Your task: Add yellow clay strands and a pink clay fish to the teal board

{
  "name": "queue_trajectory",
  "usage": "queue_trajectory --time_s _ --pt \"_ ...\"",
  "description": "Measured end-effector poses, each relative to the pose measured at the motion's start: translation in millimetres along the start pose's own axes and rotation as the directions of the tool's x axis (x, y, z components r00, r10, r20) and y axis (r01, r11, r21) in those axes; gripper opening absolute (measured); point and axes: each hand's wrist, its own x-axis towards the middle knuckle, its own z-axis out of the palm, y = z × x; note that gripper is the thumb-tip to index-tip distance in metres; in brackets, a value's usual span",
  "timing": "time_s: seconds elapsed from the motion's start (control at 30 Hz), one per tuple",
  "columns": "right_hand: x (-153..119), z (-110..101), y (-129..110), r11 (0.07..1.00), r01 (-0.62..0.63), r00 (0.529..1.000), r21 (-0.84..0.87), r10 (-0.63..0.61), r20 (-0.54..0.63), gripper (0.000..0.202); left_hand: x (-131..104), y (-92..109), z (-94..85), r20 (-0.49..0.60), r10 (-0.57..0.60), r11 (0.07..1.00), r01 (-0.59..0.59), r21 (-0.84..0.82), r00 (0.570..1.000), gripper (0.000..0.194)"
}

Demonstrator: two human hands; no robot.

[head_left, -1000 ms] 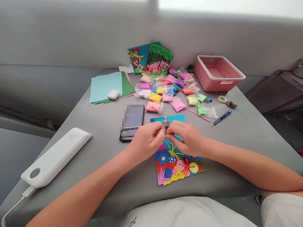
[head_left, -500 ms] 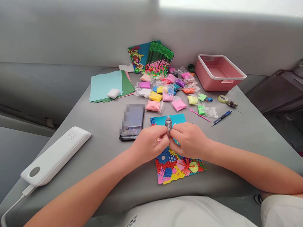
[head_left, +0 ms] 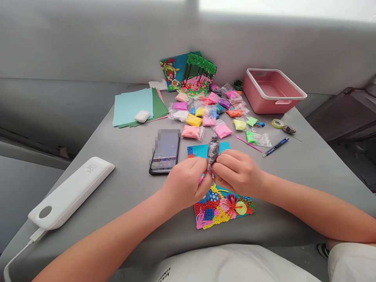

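Between my two hands is a small clear bag of black modelling clay (head_left: 213,148), its dark bulk standing up past my fingers. My left hand (head_left: 188,180) is closed, thumb and fingers pinching the bag's lower left side. My right hand (head_left: 236,170) is closed too, gripping its right side. The exact hold of the fingertips is partly hidden. Below both hands lies a blue board (head_left: 223,213) decorated with clay flowers, dots and coral-like strands; my hands cover its middle.
Several bags of coloured clay (head_left: 193,120) lie beyond the board. A phone (head_left: 166,150), coloured sheets (head_left: 133,105), a white earbud case (head_left: 142,116) and a power bank (head_left: 72,194) are leftward. Rightward are a pink tool (head_left: 248,143), a box cutter (head_left: 275,147), tape (head_left: 277,123) and a pink basket (head_left: 272,103).
The black clay bag has risen a little between my hands, and more of it shows above my fingers. Both hands stay close together over the board.
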Motion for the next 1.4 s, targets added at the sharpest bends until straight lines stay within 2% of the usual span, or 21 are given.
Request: queue_trajectory --time_s 0.17,0.3,0.4,0.47,0.57,0.67,0.77,0.8,0.87,0.9,0.97,1.1,1.27,1.4 --pt "3.1 -1.7 -3.5 0.986 -0.087 0.996 0.139 0.089 -0.007 0.017 -2.7 0.5 3.4 -0.042 0.041 0.999 -0.040 0.036 0.998 0.031" --pt "2.5 -5.0 -13.3 0.985 -0.148 0.988 0.093 0.142 0.067 0.024 -1.8 1.3 4.8 -0.037 0.041 0.999 -0.042 -0.013 0.998 0.032" --pt "2.7 -8.5 -16.1 0.964 -0.177 0.981 0.201 0.155 0.120 0.028 0.1 5.3 -1.2 0.022 0.057 0.991 -0.054 -0.123 0.998 0.033" --pt "4.6 -11.7 -13.6 0.936 -0.200 0.978 0.289 0.173 0.117 0.028 0.6 8.7 -6.7 0.063 0.025 0.973 -0.010 -0.232 0.998 0.032" --pt "7.9 -16.0 -5.3 0.910 -0.297 0.955 0.288 0.286 0.081 0.029 -0.2 9.6 -10.7 0.068 -0.024 0.961 0.042 -0.275 0.997 0.031" --pt "8.5 -17.1 1.5 0.897 -0.356 0.934 0.260 0.348 0.078 0.028 -0.9 2.7 -8.8 -0.018 -0.026 0.980 0.022 -0.197 0.999 0.031" --pt "6.9 -15.6 1.0 0.904 -0.323 0.946 0.281 0.300 0.125 0.026 0.2 -6.9 -5.5 -0.191 0.149 0.989 -0.147 0.026 0.970 0.015" --pt "6.4 -14.9 -0.4 0.907 -0.299 0.954 0.295 0.272 0.131 0.026 0.8 -9.5 -4.6 -0.207 0.210 0.975 -0.190 0.114 0.955 0.027" --pt "5.7 -13.9 -3.3 0.913 -0.234 0.970 0.334 0.197 0.141 0.025 1.6 -13.1 -2.8 -0.166 0.257 0.951 -0.220 0.216 0.952 0.052" --pt "5.4 -13.4 -4.1 0.916 -0.210 0.975 0.343 0.168 0.147 0.025 1.6 -14.2 -2.0 -0.126 0.246 0.951 -0.215 0.224 0.961 0.052" --pt "5.1 -12.4 -3.7 0.925 -0.221 0.970 0.311 0.176 0.165 0.025 0.9 -15.4 -0.8 -0.066 0.209 0.964 -0.195 0.179 0.976 0.038" --pt "5.4 -10.6 1.8 0.907 -0.361 0.928 0.215 0.327 0.179 0.025 -1.7 -14.9 -1.3 -0.034 0.100 0.977 -0.092 0.192 0.994 0.016" --pt "6.3 -11.4 2.9 0.843 -0.339 0.931 0.418 0.363 0.023 0.004 -3.0 -15.3 -3.7 -0.068 0.036 0.955 -0.014 0.295 0.997 0.013" --pt "3.0 -11.4 1.4 0.844 -0.372 0.927 0.387 0.361 0.102 0.008 -2.8 -15.4 -1.9 -0.064 0.117 0.938 -0.089 0.334 0.991 0.016"
